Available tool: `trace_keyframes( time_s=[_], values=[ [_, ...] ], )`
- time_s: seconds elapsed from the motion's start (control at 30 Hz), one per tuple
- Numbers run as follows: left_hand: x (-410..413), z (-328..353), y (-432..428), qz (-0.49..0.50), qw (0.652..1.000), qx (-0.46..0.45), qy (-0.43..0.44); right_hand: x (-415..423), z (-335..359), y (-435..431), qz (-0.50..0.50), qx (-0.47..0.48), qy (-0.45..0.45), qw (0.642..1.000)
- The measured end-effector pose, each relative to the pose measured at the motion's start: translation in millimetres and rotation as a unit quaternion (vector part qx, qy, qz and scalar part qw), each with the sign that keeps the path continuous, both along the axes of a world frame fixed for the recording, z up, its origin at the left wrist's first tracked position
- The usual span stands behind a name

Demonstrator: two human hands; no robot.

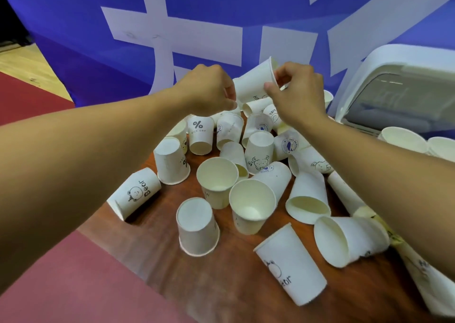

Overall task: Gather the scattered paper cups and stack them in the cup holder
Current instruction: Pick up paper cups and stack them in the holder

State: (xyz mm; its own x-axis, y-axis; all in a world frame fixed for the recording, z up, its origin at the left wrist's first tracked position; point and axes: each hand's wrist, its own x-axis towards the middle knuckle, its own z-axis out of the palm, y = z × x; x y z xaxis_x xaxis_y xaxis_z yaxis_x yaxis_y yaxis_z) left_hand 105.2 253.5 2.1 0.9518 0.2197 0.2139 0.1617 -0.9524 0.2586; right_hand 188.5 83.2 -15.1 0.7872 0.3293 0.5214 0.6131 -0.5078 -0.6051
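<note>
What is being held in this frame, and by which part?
A white paper cup, on its side above the others: the right hand pinches its rim; the left hand has curled fingers at its base end, grip unclear.

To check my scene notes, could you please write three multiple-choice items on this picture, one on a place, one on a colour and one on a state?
1. On which side of the table does the white appliance stand? A. left B. right C. near edge
2. What colour is the backdrop? A. green B. blue with white shapes C. black
3. How is the raised cup? A. standing on the table B. crushed flat C. held in the air
Answers: 1 B, it sits at the far right; 2 B, blue with white shapes fills the background; 3 C, the right hand pinches its rim above the table.
</note>
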Motion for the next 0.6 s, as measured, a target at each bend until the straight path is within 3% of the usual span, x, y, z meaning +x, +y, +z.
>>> trace_keyframes(
  time_s=[0.23,0.4,0.6],
  values=[
    [-72,25,-5,-0.018,0.998,0.005,0.059,-61,20,-28,0.022,0.01,-0.035,0.999],
    [-128,28,2,0.051,0.994,-0.001,0.101,-106,24,-33,0.053,0.026,-0.043,0.997],
    [-179,1,5,0.137,0.988,-0.003,0.074,-157,14,-19,0.104,0.003,-0.048,0.993]
  ],
)
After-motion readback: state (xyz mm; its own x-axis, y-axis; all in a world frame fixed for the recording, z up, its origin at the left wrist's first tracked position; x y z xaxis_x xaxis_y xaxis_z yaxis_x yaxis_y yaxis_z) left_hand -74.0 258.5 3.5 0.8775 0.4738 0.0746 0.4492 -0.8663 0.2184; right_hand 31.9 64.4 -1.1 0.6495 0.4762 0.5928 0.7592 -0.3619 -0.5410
